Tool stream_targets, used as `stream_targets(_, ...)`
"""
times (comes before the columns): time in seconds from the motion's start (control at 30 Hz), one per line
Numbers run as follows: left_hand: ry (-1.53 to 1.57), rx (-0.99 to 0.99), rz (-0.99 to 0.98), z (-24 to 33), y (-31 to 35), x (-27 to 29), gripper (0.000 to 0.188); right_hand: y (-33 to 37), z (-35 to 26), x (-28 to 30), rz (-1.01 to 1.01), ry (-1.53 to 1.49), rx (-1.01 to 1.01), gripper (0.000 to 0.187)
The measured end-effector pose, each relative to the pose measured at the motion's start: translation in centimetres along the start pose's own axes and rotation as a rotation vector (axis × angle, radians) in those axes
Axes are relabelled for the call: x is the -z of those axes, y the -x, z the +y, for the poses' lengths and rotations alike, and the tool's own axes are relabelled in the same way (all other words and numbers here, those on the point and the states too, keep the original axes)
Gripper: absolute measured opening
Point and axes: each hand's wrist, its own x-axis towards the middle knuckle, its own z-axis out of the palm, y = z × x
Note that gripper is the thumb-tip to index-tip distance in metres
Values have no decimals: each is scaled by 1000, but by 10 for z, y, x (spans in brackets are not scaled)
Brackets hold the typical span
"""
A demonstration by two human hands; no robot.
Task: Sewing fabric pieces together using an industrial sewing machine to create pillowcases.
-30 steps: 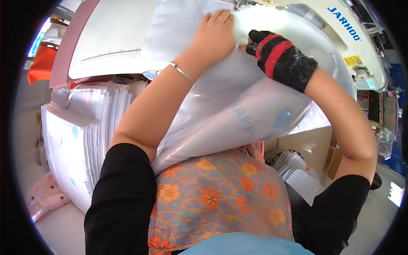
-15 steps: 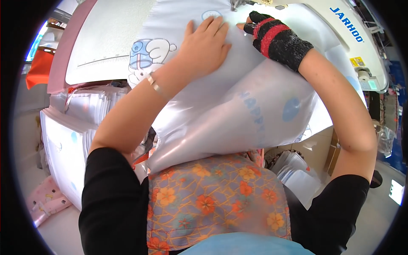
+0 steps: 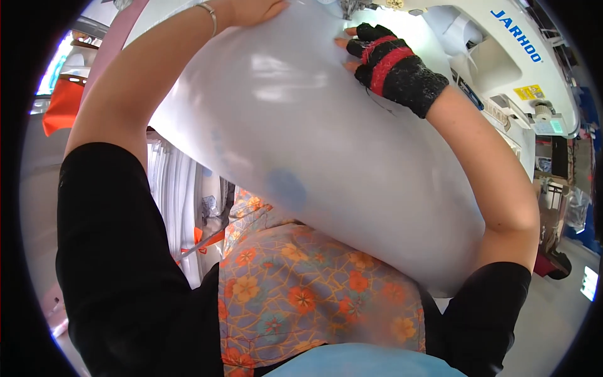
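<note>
A large, glossy, milky-white plastic sheet (image 3: 352,163) with a faint blue print bulges across the machine bed and down over my lap. My left hand (image 3: 251,10) lies on its far left part at the upper edge of the picture. The thumb is stretched out, and the other fingers are largely cut off. My right hand (image 3: 396,66), in a black and red fingerless glove, rests on the sheet with fingers spread. Just beyond its fingertips is the presser foot area (image 3: 349,9) of a white sewing machine (image 3: 502,38). Neither hand visibly grips the sheet.
Stacked white sheets (image 3: 173,188) stand below the table on the left. An orange-red piece (image 3: 64,103) hangs by the table's pink edge (image 3: 108,44). The machine's arm, with a dial (image 3: 543,112), fills the upper right. A floral apron (image 3: 314,295) covers my lap.
My left hand has swept away toward the upper left. The sheet has turned and bulged, so its printed bear picture no longer shows. My right hand has shifted slightly left and nearer.
</note>
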Motion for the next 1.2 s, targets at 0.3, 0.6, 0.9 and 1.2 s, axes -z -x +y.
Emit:
stream_targets(0.3,299,313,99,123,99,6,58,12,16,1,134,-89,34,40)
stream_targets(0.6,293,79,3,41,74,-1,61,28,-1,-1,151,-100,-19,31)
stream_targets(0.9,-181,175,-26,-2,29,-7,52,11,-17,-20,287,-114,-57,31)
stream_targets(1.2,163,164,201,142,93,11,62,27,-22,10,88,-22,1,36)
